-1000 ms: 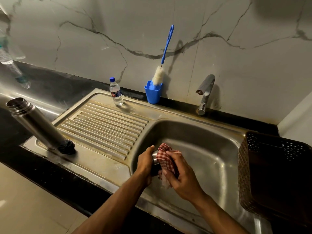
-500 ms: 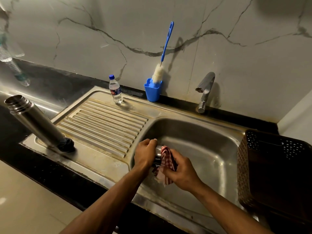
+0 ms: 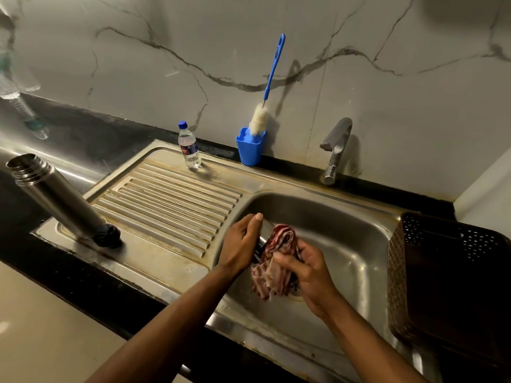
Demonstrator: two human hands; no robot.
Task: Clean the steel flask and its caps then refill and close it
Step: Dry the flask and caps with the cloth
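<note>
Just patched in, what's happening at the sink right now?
A person is wiping a flask cap over the sink basin. The left hand grips the cap, mostly hidden, while the right hand works a red checked cloth against it. The steel flask stands open on the drainboard, a dark cap at its base. The water bottle and bottle brush sit untouched by the wall. No water shows at the tap.

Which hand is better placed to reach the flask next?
Probably left. The left hand is nearer the flask on the drainboard, though it grips a cap; the right hand holds the cloth farther away.
</note>
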